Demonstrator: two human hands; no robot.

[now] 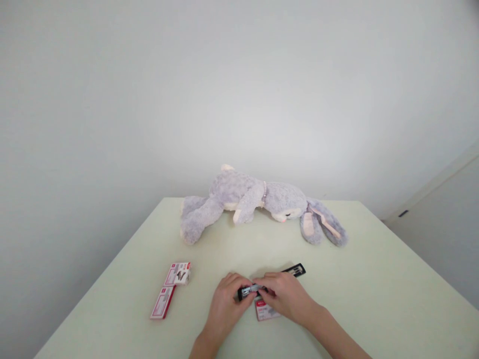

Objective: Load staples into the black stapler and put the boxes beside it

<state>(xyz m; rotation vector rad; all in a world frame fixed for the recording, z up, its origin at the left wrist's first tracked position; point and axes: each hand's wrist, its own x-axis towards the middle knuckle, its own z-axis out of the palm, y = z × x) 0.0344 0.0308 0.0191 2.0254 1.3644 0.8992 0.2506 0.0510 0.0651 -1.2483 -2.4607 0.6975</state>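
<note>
Both hands are low on the tabletop [374, 279], near the front edge, working a small black stapler [251, 290]. Left hand [224, 304] clamps its fingers around the stapler's near end, steadying it. Right hand [286, 296] closes its fingers over the middle and far part, pinching from above, probably to keep the opened body from springing. A black arm of the stapler [295, 270] sticks out past the right hand, hinged open and lying flat, which looks like the loading position. A small red-and-white staple box [266, 311] sits just under the right hand, partly hidden, close for easy reach. Two more boxes lie off to the left: one opened [180, 273], one flat behind it toward the edge [163, 302], the two touching or nearly so. A grey plush rabbit [258, 202] lies on its side at the far end, well apart from the hands.
</note>
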